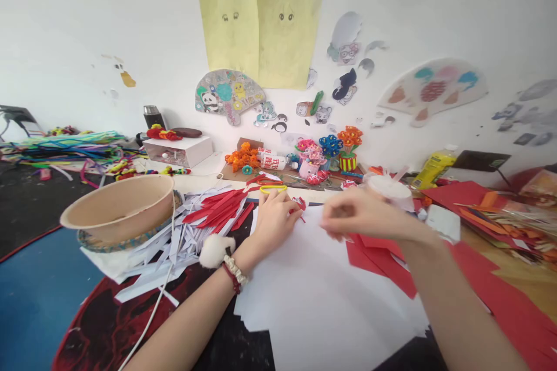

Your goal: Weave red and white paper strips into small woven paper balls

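My left hand (275,220) rests on the white paper (322,295) with its fingers curled, pinching a small red rolled paper piece (299,203) at the fingertips. My right hand (354,215) hovers just right of it, blurred by motion, fingers bent together; what they hold cannot be made out. A wristband with a white pompom (216,251) sits on my left wrist. Red paper strips (220,207) and white paper strips (156,255) lie in a pile to the left of my left hand.
A tan bowl (119,206) stands at the left. Red paper sheets (491,284) spread at the right. Paper flowers (331,153), a glue bottle (272,161), a white box (178,151) and coloured pipe cleaners (65,148) line the back by the wall.
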### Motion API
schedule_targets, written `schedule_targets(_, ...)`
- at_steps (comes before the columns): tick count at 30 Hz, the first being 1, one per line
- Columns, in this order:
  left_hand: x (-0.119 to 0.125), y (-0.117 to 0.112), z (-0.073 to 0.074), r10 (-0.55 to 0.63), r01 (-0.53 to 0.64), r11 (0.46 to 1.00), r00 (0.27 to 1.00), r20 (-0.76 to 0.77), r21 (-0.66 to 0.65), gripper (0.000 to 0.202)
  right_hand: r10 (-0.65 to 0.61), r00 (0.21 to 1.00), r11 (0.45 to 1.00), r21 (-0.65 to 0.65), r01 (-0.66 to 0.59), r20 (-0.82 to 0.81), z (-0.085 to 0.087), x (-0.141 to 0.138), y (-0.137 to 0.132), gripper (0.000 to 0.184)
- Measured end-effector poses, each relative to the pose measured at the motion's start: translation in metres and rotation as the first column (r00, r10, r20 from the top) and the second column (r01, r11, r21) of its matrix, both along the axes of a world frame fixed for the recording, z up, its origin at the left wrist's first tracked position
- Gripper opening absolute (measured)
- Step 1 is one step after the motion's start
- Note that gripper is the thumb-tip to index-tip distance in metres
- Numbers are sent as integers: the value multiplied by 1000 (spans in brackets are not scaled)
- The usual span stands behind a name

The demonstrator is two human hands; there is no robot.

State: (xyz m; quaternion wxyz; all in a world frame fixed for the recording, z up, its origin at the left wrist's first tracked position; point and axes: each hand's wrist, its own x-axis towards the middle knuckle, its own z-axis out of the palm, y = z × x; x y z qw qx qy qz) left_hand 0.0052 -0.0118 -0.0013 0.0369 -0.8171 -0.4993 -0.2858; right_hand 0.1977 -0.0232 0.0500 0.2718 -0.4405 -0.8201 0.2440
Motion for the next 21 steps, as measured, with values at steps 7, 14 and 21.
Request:
schedule_targets(7, -2, 6, -2, 66, -60, 997, 985, 158, -44, 17, -215, 954, 950, 270, 155, 210, -41, -31, 29, 26)
schedule_targets(14, 1, 3, -2, 67, -71, 996, 996, 60, 53, 15, -194, 930, 877, 481, 21, 313, -67, -27, 30, 29)
schedule_targets(21, 4, 4, 0, 81, -78, 997, 985, 152, -26, 19, -100, 961, 814, 577, -70, 257, -76, -27, 32, 29)
